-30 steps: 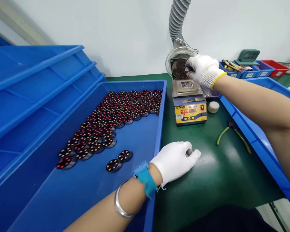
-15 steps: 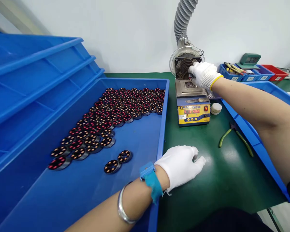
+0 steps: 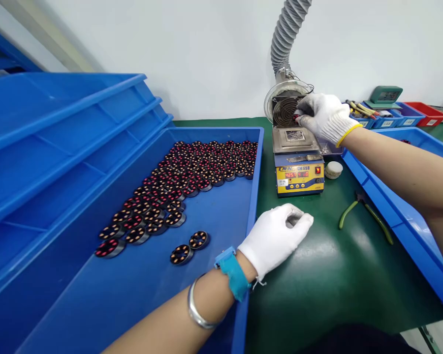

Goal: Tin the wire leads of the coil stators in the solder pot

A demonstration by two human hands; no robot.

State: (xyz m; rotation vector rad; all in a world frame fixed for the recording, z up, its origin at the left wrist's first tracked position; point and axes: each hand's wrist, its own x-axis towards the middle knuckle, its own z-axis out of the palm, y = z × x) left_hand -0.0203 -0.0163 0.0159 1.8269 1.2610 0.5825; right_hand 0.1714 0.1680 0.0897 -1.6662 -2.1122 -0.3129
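Observation:
My right hand (image 3: 327,115), in a white knit glove with a yellow cuff, is closed on a small dark part with a reddish face (image 3: 297,116). The glove covers most of that part. It is held just above the solder pot (image 3: 295,142), near the metal-framed opening on top. My left hand (image 3: 276,236), also gloved, hovers over the green table beside the tray's right wall. Its thumb and forefinger curl together in a loop, with nothing visible in them. Black ring-shaped parts (image 3: 199,240) with copper-coloured or red dots lie in the blue tray (image 3: 221,211).
Behind the pot stands a round fan grille (image 3: 285,112) with a grey duct (image 3: 290,37). Green-handled pliers (image 3: 358,199) and a round white container (image 3: 333,169) lie to the right. Another blue tray (image 3: 395,191) borders the table's right; stacked blue trays (image 3: 70,123) stand left.
My right hand has lifted slightly and pulled back from the pot, the reddish part now showing. My left thumb and forefinger have closed together. The view has shifted slightly.

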